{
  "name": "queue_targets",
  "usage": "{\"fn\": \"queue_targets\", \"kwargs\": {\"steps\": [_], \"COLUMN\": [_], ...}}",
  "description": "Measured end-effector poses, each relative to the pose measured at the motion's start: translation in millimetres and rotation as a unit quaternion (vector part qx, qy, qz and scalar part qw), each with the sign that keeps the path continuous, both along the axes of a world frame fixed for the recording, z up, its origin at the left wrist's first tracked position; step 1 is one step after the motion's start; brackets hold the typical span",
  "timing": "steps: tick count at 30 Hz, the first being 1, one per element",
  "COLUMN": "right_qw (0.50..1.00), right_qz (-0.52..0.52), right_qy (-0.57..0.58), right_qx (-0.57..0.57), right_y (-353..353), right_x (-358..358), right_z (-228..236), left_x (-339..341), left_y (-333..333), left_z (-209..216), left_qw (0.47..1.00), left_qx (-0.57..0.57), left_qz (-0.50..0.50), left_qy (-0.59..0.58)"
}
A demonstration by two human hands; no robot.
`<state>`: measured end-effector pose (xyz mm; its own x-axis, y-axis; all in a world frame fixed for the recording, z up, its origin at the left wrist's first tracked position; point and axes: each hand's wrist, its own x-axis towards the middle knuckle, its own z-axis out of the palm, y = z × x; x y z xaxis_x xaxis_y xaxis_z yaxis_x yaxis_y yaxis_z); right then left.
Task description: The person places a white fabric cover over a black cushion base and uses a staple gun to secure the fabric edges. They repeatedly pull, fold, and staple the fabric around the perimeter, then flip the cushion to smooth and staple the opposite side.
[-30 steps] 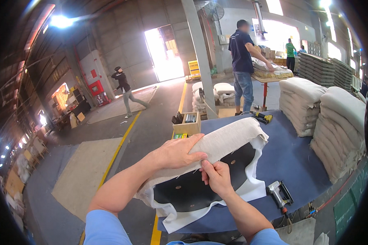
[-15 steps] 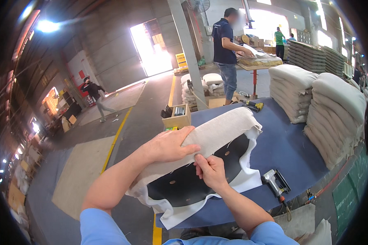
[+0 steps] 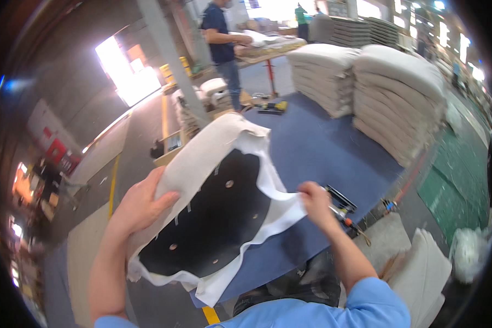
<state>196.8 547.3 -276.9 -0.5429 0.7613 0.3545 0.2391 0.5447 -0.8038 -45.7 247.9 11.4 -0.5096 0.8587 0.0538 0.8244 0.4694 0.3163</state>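
Observation:
A seat cushion (image 3: 194, 158), covered in off-white fabric, is tilted up over the table, its black underside (image 3: 218, 213) with several small holes facing me. Loose white lining fabric (image 3: 279, 210) hangs in folds around the black panel. My left hand (image 3: 142, 202) grips the cushion's left side, thumb in front and the other fingers partly hidden behind. Out to the right, my right hand (image 3: 315, 205) is closed at the end of the stretched white fabric, fingertips partly hidden. Right behind that hand lies a staple gun (image 3: 343, 201) with a hose fitting, partly covered by it.
Two stacks of padded cushions (image 3: 399, 93) stand on the far right of the blue table (image 3: 333, 147). A yellow-black tool (image 3: 273, 107) lies at its back edge. A wooden box (image 3: 169, 145) is behind the cushion. A person in dark clothes (image 3: 221, 44) works at another table.
My right hand has moved from the cushion's front edge out to the right, beside the staple gun. My left hand has slid lower along the cushion, which is tilted more steeply. The view has shifted right.

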Motion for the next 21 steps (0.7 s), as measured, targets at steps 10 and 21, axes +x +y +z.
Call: {"fn": "queue_targets", "kwargs": {"steps": [10, 21], "right_qw": [0.932, 0.938], "right_qz": [-0.103, 0.123], "right_qy": [-0.344, 0.111], "right_qx": [0.044, -0.305], "right_y": [86.1, 15.9], "right_x": [69.4, 44.4], "right_z": [-104.7, 85.2], "left_x": [-28.9, -36.1], "left_y": [7.5, -1.9], "left_z": [-8.6, -20.1], "left_qw": [0.999, 0.998], "left_qx": [-0.038, -0.054], "left_qz": [0.014, 0.025], "left_qy": [-0.025, -0.003]}}
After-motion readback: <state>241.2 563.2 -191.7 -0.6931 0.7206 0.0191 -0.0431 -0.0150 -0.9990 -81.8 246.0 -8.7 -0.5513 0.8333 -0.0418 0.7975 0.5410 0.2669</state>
